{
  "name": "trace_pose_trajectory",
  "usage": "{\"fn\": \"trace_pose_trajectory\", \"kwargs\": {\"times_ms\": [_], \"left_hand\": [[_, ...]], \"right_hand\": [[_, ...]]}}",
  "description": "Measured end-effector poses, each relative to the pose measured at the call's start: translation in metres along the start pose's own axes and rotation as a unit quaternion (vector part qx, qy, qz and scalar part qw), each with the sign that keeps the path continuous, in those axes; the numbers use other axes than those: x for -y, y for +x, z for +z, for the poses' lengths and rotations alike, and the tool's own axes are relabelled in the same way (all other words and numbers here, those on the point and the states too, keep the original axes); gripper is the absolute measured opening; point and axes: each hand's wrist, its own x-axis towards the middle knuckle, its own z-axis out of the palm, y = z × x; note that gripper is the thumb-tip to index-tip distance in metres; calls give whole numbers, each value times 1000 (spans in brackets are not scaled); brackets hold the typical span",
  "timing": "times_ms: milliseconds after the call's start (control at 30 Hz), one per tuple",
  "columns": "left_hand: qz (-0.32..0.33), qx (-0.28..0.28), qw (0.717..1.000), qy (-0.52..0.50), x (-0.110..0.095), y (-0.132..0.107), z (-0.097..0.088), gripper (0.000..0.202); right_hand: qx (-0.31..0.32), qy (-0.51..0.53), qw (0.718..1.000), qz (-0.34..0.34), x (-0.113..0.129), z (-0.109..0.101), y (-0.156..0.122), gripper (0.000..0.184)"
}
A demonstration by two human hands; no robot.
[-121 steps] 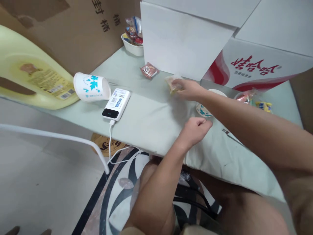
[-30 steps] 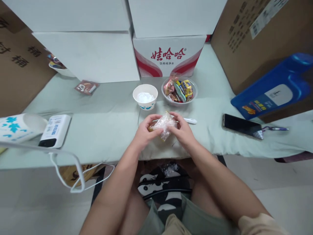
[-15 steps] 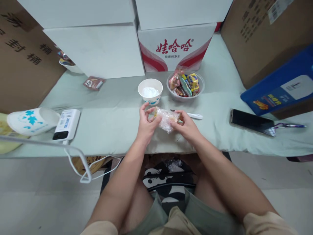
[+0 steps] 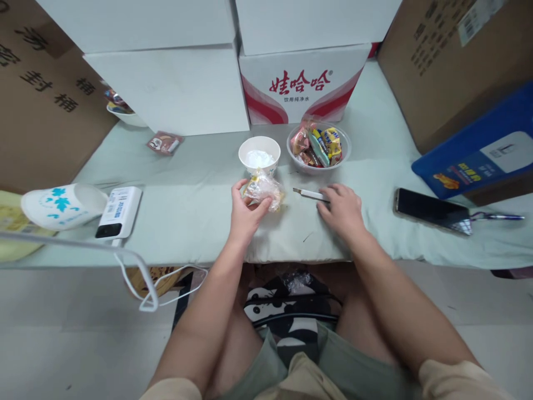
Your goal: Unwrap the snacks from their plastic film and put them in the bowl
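Observation:
My left hand pinches a crinkled bundle in clear plastic wrap, with yellowish bits showing through, held just above the cloth. My right hand rests palm down to the right, its thumb and fingers around the handle end of a slim white-handled knife. The knife lies on the cloth with its metal tip pointing left; my fingers hide the rest of the handle. Right behind the bundle stands a white paper bowl with whitish contents. A clear plastic bowl of wrapped snacks is beside it.
White cartons wall off the back of the cloth-covered table. A phone and a blue box are at right. On the left are a power bank, a tipped paper cup and a snack packet.
My right hand has let go of the plastic-wrapped bundle and moved right onto the knife's handle. My left hand keeps the bundle, now slightly farther left and nearer the paper bowl.

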Motion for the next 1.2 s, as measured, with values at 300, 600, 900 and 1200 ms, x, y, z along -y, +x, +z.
{"fn": "trace_pose_trajectory", "kwargs": {"times_ms": [300,600,900,1200], "left_hand": [[24,-8,999,34,-2,4,3,47],[33,26,998,-42,-1,14,6,59],[-27,42,997,-55,-1,11,-1,69],[103,19,980,167,10,17,2,26]], "right_hand": [[113,334,933,78,22,-10,-5,49],[187,280,942,7,47,3,-5,44],[65,57,996,11,0,-6,0,37],[27,184,979,-82,25,4,-13,49]]}}
